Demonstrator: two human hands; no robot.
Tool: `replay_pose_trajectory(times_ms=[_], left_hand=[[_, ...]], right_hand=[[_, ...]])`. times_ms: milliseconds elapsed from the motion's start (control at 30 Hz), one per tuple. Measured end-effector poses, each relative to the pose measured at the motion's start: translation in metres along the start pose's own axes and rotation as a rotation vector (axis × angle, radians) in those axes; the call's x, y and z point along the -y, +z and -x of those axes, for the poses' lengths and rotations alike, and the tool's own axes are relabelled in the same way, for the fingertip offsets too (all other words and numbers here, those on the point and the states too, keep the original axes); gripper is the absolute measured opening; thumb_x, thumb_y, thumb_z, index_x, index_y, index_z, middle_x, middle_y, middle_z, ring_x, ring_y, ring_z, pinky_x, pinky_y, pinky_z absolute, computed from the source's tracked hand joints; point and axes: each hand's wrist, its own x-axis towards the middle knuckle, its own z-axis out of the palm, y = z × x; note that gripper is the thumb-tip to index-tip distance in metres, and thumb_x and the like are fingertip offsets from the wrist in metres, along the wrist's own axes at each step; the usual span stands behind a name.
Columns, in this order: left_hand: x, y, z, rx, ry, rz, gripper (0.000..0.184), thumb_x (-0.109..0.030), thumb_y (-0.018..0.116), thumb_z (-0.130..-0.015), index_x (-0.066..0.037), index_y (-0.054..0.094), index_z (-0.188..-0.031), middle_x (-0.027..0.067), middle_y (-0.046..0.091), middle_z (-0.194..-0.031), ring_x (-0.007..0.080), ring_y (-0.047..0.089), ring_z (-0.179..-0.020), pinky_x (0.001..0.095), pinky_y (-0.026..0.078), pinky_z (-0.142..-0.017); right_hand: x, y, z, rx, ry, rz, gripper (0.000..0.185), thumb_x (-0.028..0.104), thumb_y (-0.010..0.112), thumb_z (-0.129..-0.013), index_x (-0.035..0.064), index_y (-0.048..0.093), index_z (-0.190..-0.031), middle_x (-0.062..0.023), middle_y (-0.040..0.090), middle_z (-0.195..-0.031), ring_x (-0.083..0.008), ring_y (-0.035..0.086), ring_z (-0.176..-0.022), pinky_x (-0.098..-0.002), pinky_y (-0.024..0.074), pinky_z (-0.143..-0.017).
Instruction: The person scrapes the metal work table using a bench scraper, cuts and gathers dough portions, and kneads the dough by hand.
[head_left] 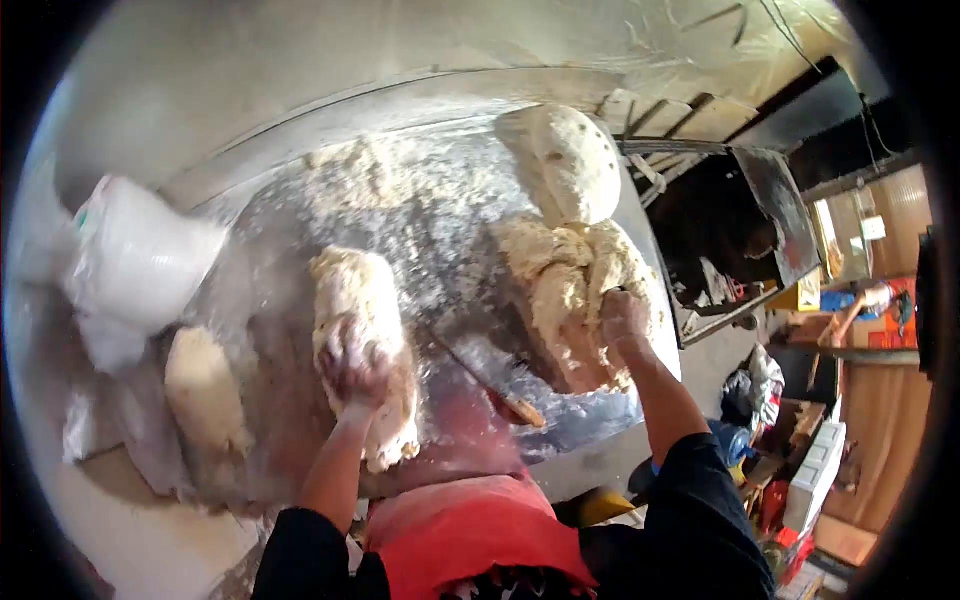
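My left hand point(358, 365) lies on a long piece of pale dough point(355, 285), its fingers spread over the top. To the right, my right hand point(625, 320) is curled closed against a large, folded mass of dough point(560, 300); its fingertips are hidden. Beyond that mass, touching it, rests a smooth rounded lump of dough point(575, 165). A long thin blade with a wooden handle point(520, 410) lies on the table between my hands. Left of my left hand sits a smaller piece of dough point(207, 390).
Flour and dough crumbs point(360, 175) cover the far part of the metal table point(440, 250). A white sack point(145, 260) stands at the left edge. A dark open metal box point(720, 220) is beyond the right edge. Another person's arm point(850, 318) shows far right.
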Motion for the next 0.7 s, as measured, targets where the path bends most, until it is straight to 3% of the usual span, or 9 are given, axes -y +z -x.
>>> replay_pose_trajectory(times_ms=[133,267,367,400,433,467,533,600,700], left_hand=[[0.019,-0.007,0.018,0.273,-0.152,0.11,0.085,-0.048,0.065,-0.085,-0.018,0.03,-0.157,0.012,0.037,-0.157,0.041,0.035,-0.139,0.0585,0.025,-0.116],[0.026,-0.034,0.062,0.471,0.005,-0.068,0.103,-0.064,0.059,-0.09,-0.011,0.01,-0.163,0.0138,0.012,-0.168,0.0363,0.012,-0.154,0.0623,0.012,-0.121],[0.034,-0.029,0.067,0.38,0.052,0.002,0.101,-0.064,0.064,-0.086,-0.016,0.019,-0.163,0.0092,0.022,-0.166,0.0362,0.026,-0.149,0.064,0.02,-0.117],[0.038,-0.029,0.061,0.384,0.063,0.015,0.099,-0.061,0.068,-0.086,-0.017,0.022,-0.162,0.0089,0.024,-0.165,0.0356,0.028,-0.148,0.0641,0.021,-0.117],[0.041,-0.031,0.058,0.272,0.121,0.061,0.094,-0.055,0.072,-0.084,-0.017,0.03,-0.159,0.0088,0.028,-0.163,0.0339,0.031,-0.147,0.0613,0.022,-0.116],[0.043,-0.049,0.046,0.311,0.197,0.0,0.09,-0.055,0.069,-0.087,-0.012,0.033,-0.157,0.0116,0.034,-0.16,0.0334,0.032,-0.147,0.0571,0.026,-0.115],[0.054,-0.046,0.019,0.183,0.304,0.064,0.084,-0.058,0.067,-0.087,-0.014,0.041,-0.153,0.0115,0.035,-0.159,0.0335,0.033,-0.146,0.0567,0.023,-0.116],[0.043,-0.058,-0.026,0.415,0.26,0.034,0.06,-0.052,0.051,-0.096,-0.019,0.049,-0.147,0.0102,0.036,-0.159,0.03,0.029,-0.148,0.0593,0.015,-0.12],[0.05,0.007,-0.039,0.537,0.345,-0.141,0.064,-0.051,0.048,-0.097,-0.017,0.044,-0.151,0.0092,0.046,-0.153,0.0288,0.03,-0.148,0.0632,0.01,-0.12]], right_hand=[[0.004,-0.021,0.015,0.01,-0.007,-0.057,0.025,0.019,0.053,-0.093,0.0007,0.069,-0.097,-0.0226,0.071,-0.101,-0.0415,0.068,-0.099,-0.0509,0.0534,-0.086],[0.059,-0.036,0.088,-0.151,-0.159,-0.036,0.028,0.022,0.07,-0.086,0.0024,0.066,-0.106,-0.0204,0.069,-0.103,-0.0401,0.064,-0.1,-0.0496,0.0515,-0.088],[0.164,0.014,0.146,-0.293,-0.38,-0.586,0.04,0.026,0.074,-0.086,0.0066,0.067,-0.12,-0.0191,0.064,-0.112,-0.0377,0.057,-0.111,-0.0449,0.0467,-0.097],[0.202,0.027,0.161,-0.128,-0.36,-0.438,0.043,0.026,0.073,-0.089,0.0064,0.064,-0.126,-0.0196,0.061,-0.125,-0.0376,0.055,-0.119,-0.0454,0.0458,-0.102],[0.232,0.025,0.169,-0.019,-0.498,-0.547,0.051,0.031,0.073,-0.091,0.0066,0.059,-0.133,-0.0202,0.055,-0.136,-0.0387,0.052,-0.127,-0.0465,0.0431,-0.108],[0.268,-0.006,0.179,0.085,-0.401,-0.695,0.057,0.035,0.072,-0.093,0.0064,0.054,-0.138,-0.0209,0.053,-0.139,-0.0406,0.05,-0.13,-0.0479,0.0408,-0.112],[0.311,-0.018,0.162,-0.051,-0.505,-0.633,0.059,0.038,0.068,-0.095,0.0049,0.051,-0.142,-0.0234,0.052,-0.14,-0.0421,0.049,-0.13,-0.0495,0.0413,-0.109],[0.354,-0.062,0.14,-0.117,-0.605,-0.64,0.058,0.036,0.066,-0.095,0.005,0.051,-0.142,-0.0228,0.051,-0.142,-0.0411,0.047,-0.132,-0.0483,0.0385,-0.111],[0.4,-0.063,0.107,-0.103,-0.673,-0.627,0.064,0.041,0.069,-0.091,0.0075,0.051,-0.143,-0.0208,0.055,-0.139,-0.0431,0.046,-0.132,-0.0508,0.0371,-0.111]])
